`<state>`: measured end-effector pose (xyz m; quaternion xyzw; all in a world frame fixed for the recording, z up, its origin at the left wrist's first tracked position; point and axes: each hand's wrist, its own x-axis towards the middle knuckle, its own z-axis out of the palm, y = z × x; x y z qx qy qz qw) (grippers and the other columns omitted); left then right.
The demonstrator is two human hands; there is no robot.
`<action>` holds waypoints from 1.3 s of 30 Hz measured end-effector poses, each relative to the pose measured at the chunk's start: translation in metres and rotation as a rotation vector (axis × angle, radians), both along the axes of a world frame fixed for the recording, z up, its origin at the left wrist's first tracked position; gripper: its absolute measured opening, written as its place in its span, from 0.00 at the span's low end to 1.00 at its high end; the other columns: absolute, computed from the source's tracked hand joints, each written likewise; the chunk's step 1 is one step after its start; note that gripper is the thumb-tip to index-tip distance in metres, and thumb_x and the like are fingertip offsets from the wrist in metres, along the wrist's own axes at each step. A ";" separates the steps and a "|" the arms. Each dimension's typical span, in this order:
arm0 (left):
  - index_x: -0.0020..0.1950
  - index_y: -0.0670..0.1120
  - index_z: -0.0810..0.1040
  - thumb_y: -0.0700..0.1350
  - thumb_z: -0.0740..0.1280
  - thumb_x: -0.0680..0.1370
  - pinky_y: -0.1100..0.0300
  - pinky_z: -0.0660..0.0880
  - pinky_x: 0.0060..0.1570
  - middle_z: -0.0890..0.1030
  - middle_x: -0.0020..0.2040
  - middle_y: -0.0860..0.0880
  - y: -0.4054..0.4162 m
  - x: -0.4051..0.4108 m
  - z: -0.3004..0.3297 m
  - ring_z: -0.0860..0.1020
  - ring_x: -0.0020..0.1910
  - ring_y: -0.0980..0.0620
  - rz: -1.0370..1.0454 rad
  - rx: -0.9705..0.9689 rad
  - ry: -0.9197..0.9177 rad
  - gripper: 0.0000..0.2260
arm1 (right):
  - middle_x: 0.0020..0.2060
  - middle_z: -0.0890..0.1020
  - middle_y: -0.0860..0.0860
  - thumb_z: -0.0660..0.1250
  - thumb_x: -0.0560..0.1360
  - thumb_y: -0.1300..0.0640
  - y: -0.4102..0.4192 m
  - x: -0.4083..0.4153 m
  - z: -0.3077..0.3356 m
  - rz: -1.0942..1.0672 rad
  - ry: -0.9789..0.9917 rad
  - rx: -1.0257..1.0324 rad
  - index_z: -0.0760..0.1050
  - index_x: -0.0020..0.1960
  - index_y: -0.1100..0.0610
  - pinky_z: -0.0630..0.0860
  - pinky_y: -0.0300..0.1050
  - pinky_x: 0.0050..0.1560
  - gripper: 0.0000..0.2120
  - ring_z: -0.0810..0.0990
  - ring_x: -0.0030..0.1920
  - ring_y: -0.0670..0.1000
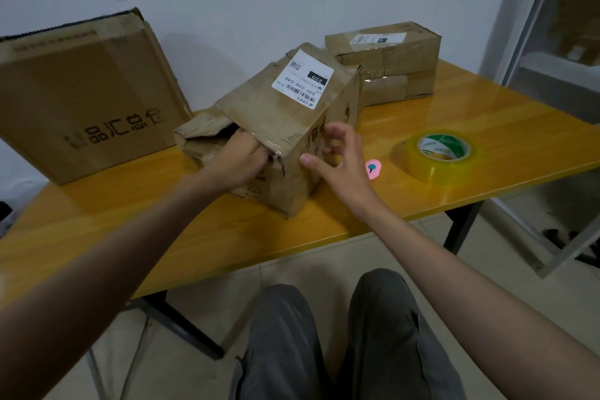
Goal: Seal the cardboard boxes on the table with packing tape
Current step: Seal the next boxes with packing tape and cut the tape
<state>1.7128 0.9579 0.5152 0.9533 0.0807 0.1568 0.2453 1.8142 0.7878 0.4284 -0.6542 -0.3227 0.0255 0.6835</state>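
- While the person's knees in grey trousers show nearest the camera, both forearms reach over the table edge to the tilted box, the landmark here.
- The left hand is at the box's near-left open end, fingers curled into the torn flaps there; whether it pinches a flap or only presses it cannot be told.
- The right hand is at the box's near-right side face, fingers spread and loosely bent, thumb tip touching the cardboard, gripping nothing.
- The step in hand looks like closing and squaring this box's open end; no fresh tape is on that end yet.
- The next move likely calls for the flaps held flat by one hand while the other fetches the tape.
- Right of the box lies a small pink cutter; beyond it the tape roll lies flat, its green-and-white core print too small to read.
- The box's white shipping label reads "220" and "220-220-C40", with a barcode.
- Left of the box leans a large carton printed "品汇总仓".
- Behind the box, two stacked taped boxes carry an unreadable label.
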 end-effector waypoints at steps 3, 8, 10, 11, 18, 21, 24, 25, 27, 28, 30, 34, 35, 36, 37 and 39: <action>0.54 0.42 0.77 0.38 0.56 0.83 0.51 0.76 0.51 0.79 0.50 0.46 -0.002 -0.014 0.001 0.78 0.49 0.48 0.239 -0.167 -0.311 0.10 | 0.70 0.64 0.46 0.71 0.78 0.49 0.006 0.003 0.017 -0.084 -0.109 0.058 0.66 0.73 0.39 0.68 0.49 0.74 0.26 0.66 0.73 0.47; 0.51 0.44 0.70 0.35 0.56 0.77 0.47 0.74 0.44 0.74 0.47 0.41 0.000 -0.021 0.014 0.75 0.43 0.44 0.282 -0.249 -0.725 0.07 | 0.77 0.60 0.51 0.66 0.79 0.48 0.016 0.011 0.034 -0.076 -0.196 -0.025 0.78 0.67 0.48 0.59 0.48 0.78 0.16 0.58 0.77 0.45; 0.52 0.43 0.74 0.35 0.57 0.77 0.60 0.73 0.51 0.72 0.53 0.48 0.002 -0.017 0.022 0.73 0.51 0.53 0.280 -0.079 -0.651 0.09 | 0.77 0.61 0.50 0.66 0.79 0.47 0.018 0.012 0.036 -0.076 -0.235 -0.069 0.78 0.65 0.48 0.59 0.48 0.77 0.15 0.57 0.77 0.43; 0.53 0.45 0.77 0.38 0.58 0.79 0.63 0.70 0.57 0.72 0.57 0.51 0.005 -0.015 0.025 0.71 0.57 0.56 0.284 -0.012 -0.563 0.10 | 0.78 0.61 0.49 0.66 0.79 0.47 0.020 0.012 0.037 -0.075 -0.234 -0.093 0.77 0.63 0.46 0.59 0.50 0.78 0.13 0.57 0.77 0.44; 0.44 0.49 0.79 0.67 0.56 0.80 0.51 0.70 0.41 0.80 0.46 0.52 0.006 0.004 0.034 0.76 0.44 0.48 0.134 0.128 0.094 0.24 | 0.72 0.69 0.49 0.59 0.82 0.46 0.025 0.017 0.039 -0.131 -0.238 -0.156 0.80 0.60 0.48 0.61 0.60 0.76 0.14 0.62 0.76 0.48; 0.59 0.51 0.77 0.81 0.57 0.66 0.52 0.70 0.47 0.76 0.58 0.55 0.004 0.017 0.032 0.75 0.52 0.50 0.115 0.161 0.222 0.39 | 0.68 0.71 0.48 0.58 0.82 0.45 0.026 0.019 0.040 -0.154 -0.254 -0.187 0.82 0.60 0.49 0.62 0.60 0.74 0.17 0.66 0.72 0.46; 0.78 0.51 0.64 0.81 0.59 0.61 0.46 0.69 0.66 0.70 0.71 0.48 0.012 0.024 0.032 0.70 0.68 0.46 0.063 0.167 0.350 0.52 | 0.72 0.69 0.46 0.62 0.79 0.38 0.019 0.018 0.034 -0.083 -0.275 -0.176 0.80 0.63 0.44 0.63 0.60 0.75 0.18 0.64 0.74 0.48; 0.80 0.51 0.61 0.80 0.58 0.60 0.44 0.66 0.70 0.67 0.75 0.47 0.014 0.023 0.033 0.67 0.71 0.45 0.055 0.167 0.377 0.54 | 0.74 0.66 0.46 0.66 0.76 0.35 0.016 0.017 0.030 -0.044 -0.312 -0.199 0.78 0.66 0.42 0.63 0.58 0.76 0.22 0.63 0.75 0.50; 0.82 0.53 0.56 0.79 0.58 0.59 0.43 0.60 0.74 0.59 0.81 0.48 0.019 0.020 0.032 0.60 0.77 0.45 0.062 0.140 0.410 0.55 | 0.79 0.59 0.46 0.76 0.66 0.33 0.011 0.015 0.024 -0.011 -0.465 -0.332 0.70 0.74 0.42 0.60 0.55 0.76 0.39 0.59 0.77 0.55; 0.82 0.54 0.55 0.78 0.58 0.59 0.44 0.56 0.76 0.55 0.82 0.49 0.019 0.017 0.030 0.57 0.79 0.46 0.066 0.119 0.418 0.55 | 0.80 0.56 0.48 0.79 0.62 0.34 0.011 0.014 0.020 -0.023 -0.553 -0.409 0.65 0.77 0.44 0.60 0.56 0.75 0.48 0.58 0.77 0.57; 0.83 0.55 0.53 0.76 0.58 0.62 0.45 0.52 0.78 0.51 0.83 0.49 0.015 0.012 0.027 0.52 0.81 0.48 0.072 0.109 0.409 0.52 | 0.80 0.56 0.53 0.83 0.56 0.37 0.018 0.012 0.017 -0.110 -0.676 -0.495 0.61 0.79 0.47 0.63 0.59 0.74 0.57 0.59 0.77 0.61; 0.83 0.55 0.51 0.75 0.54 0.65 0.45 0.48 0.78 0.49 0.83 0.49 0.011 0.009 0.021 0.49 0.81 0.50 0.064 0.151 0.378 0.49 | 0.77 0.61 0.54 0.83 0.54 0.35 0.026 0.016 0.016 -0.227 -0.769 -0.540 0.64 0.75 0.47 0.71 0.61 0.69 0.55 0.64 0.73 0.63; 0.83 0.56 0.50 0.76 0.52 0.64 0.45 0.48 0.78 0.49 0.83 0.49 0.012 0.009 0.020 0.48 0.81 0.50 0.062 0.152 0.386 0.50 | 0.76 0.63 0.54 0.83 0.55 0.36 0.025 0.018 0.016 -0.234 -0.782 -0.537 0.65 0.74 0.47 0.72 0.61 0.68 0.53 0.65 0.72 0.63; 0.83 0.56 0.50 0.76 0.51 0.63 0.45 0.47 0.78 0.48 0.83 0.49 0.013 0.009 0.020 0.48 0.81 0.50 0.058 0.153 0.394 0.50 | 0.75 0.64 0.54 0.83 0.57 0.38 0.024 0.020 0.016 -0.241 -0.796 -0.525 0.66 0.73 0.47 0.74 0.62 0.66 0.50 0.66 0.71 0.64; 0.83 0.56 0.50 0.76 0.51 0.64 0.44 0.47 0.78 0.48 0.83 0.48 0.013 0.009 0.020 0.48 0.81 0.50 0.055 0.153 0.402 0.50 | 0.74 0.66 0.55 0.83 0.58 0.40 0.023 0.022 0.016 -0.247 -0.810 -0.508 0.67 0.73 0.47 0.75 0.61 0.64 0.48 0.66 0.69 0.64; 0.83 0.57 0.50 0.73 0.54 0.67 0.44 0.49 0.77 0.49 0.83 0.48 0.011 0.009 0.022 0.50 0.81 0.48 0.048 0.159 0.401 0.46 | 0.73 0.67 0.55 0.83 0.61 0.44 0.023 0.023 0.016 -0.247 -0.818 -0.478 0.69 0.72 0.48 0.75 0.59 0.62 0.44 0.67 0.68 0.63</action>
